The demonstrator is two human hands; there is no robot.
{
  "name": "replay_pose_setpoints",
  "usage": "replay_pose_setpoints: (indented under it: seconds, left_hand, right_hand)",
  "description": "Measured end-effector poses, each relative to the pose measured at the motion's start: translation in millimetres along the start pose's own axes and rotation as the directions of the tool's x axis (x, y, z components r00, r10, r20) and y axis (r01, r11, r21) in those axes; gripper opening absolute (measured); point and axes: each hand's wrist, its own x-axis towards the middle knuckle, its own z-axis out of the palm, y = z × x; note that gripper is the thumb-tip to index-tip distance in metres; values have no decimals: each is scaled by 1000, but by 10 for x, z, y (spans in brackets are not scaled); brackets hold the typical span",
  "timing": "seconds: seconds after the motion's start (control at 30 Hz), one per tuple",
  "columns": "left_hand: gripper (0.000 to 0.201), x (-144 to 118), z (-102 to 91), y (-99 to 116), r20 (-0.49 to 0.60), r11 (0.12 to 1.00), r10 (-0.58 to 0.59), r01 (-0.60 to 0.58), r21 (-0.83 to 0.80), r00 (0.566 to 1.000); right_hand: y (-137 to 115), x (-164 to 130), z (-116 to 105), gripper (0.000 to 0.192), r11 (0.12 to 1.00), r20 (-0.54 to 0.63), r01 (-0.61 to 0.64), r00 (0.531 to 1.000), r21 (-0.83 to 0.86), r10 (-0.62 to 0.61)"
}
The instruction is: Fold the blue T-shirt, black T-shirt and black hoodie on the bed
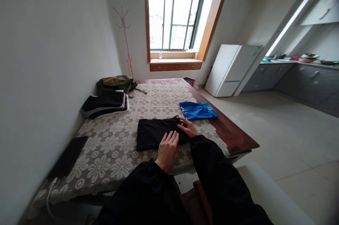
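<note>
- Head view: your left hand lies flat, fingers together, pressing the near right corner of the folded black garment, likely to hold the fold.
- Your right hand rests open on the garment's right edge, fingers slightly spread.
- Just beyond your right hand lies a folded blue garment, close to the table edge.
- Left of your left hand, open tablecloth leaves room.
</note>
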Motion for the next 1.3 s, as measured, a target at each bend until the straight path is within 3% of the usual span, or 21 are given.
replay_pose_setpoints:
  seconds: [0.13, 0.3, 0.4, 0.53, 0.83, 1.03, 1.3]
  left_hand:
    - [56, -151, -155, -150, 25, 1000, -5, 5, -1, 1000]
    - [59, -520, -503, -560, 40, 998, -60, 59, 9, 997]
    - [49, -761, -720, -819, -19, 987, -162, 162, -21, 987]
    - [23, -979, -899, -1017, -108, 932, -349, 334, -140, 931]
    - [8, -1045, -919, -1015, -96, 889, -425, 395, -230, 900]
    - [8, -1061, -964, -992, -95, 896, -426, 405, -182, 900]
    - [7, -1053, -996, -975, -79, 892, -443, 430, -142, 893]
  right_hand:
    - [13, 8, -24, 48, 999, 12, 4, 1000, -46, -3]
    - [41, 15, -44, 49, 998, 13, -6, 1000, -64, 6]
    - [59, 14, -48, 50, 999, 15, -10, 1000, -49, 11]
    - [78, 16, -46, 48, 1000, 16, -10, 1000, -24, 11]
    - [90, 13, -51, 59, 998, 24, -16, 1000, -62, 18]
    - [51, 4, -51, 65, 990, 34, -21, 999, -138, 26]
    - [-4, -24, -11, 58, 983, -8, -7, 1000, -182, 6]
